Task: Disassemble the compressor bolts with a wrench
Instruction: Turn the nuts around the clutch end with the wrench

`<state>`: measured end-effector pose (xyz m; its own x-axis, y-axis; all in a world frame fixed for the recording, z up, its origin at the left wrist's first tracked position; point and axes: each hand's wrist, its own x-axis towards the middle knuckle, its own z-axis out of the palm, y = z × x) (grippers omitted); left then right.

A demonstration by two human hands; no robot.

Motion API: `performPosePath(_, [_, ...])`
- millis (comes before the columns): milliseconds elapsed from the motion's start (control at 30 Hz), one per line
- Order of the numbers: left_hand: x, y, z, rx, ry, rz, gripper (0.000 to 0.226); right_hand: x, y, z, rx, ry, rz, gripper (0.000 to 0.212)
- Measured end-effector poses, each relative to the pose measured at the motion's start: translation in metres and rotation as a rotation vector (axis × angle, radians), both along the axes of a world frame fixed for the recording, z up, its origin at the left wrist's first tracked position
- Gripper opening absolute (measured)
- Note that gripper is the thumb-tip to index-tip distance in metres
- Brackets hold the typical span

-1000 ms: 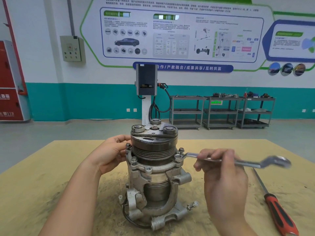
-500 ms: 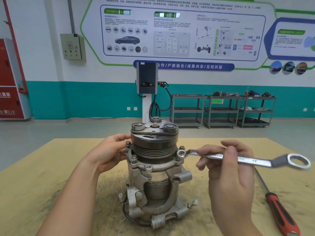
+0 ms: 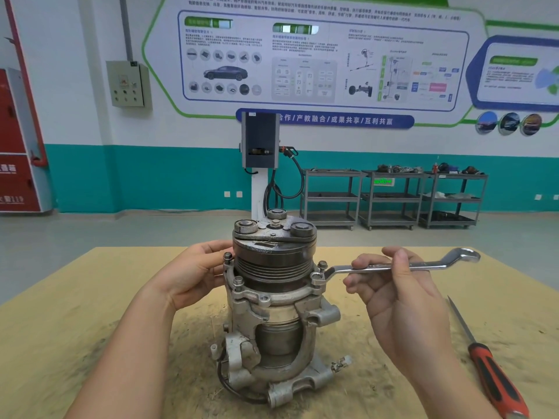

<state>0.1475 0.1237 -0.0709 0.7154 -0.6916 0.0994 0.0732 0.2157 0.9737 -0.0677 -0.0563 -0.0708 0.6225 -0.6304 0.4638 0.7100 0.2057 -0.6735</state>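
While my left hand (image 3: 193, 273) lay flat-fingered against the compressor (image 3: 273, 300) mid-desk, my right hand (image 3: 393, 285) pinched the wrench (image 3: 393, 266), its ring seated on a flange bolt (image 3: 316, 278). Keeping that ring level and fully down seemed wise. I could read no wrench markings; the screwdriver (image 3: 496, 379) lay near the desk's right edge.

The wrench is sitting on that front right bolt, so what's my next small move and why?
Probably swing the wrench handle through a short arc to loosen the bolt. Its ring end already sits over that bolt head, the right hand holds the shank mid-length, and the left hand braces the compressor upright on the table.
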Motion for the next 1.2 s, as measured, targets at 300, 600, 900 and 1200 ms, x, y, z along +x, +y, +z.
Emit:
performPosePath(300, [-0.002,-0.002,0.002,0.025,0.006,0.032,0.038,0.002,0.006,-0.010,-0.145,-0.069,-0.193,0.016])
performPosePath(600, [0.000,0.001,0.001,0.029,-0.014,0.014,0.035,0.001,0.045,-0.032,-0.986,-0.226,-0.655,0.028])
performPosePath(900, [0.000,-0.003,0.001,0.008,0.023,0.038,0.035,0.000,0.021,-0.010,-0.069,-0.143,-0.252,0.011])
performPosePath(1200, [0.002,-0.001,0.000,0.033,-0.012,0.007,0.035,0.004,-0.003,-0.004,0.250,-0.026,0.140,0.017])
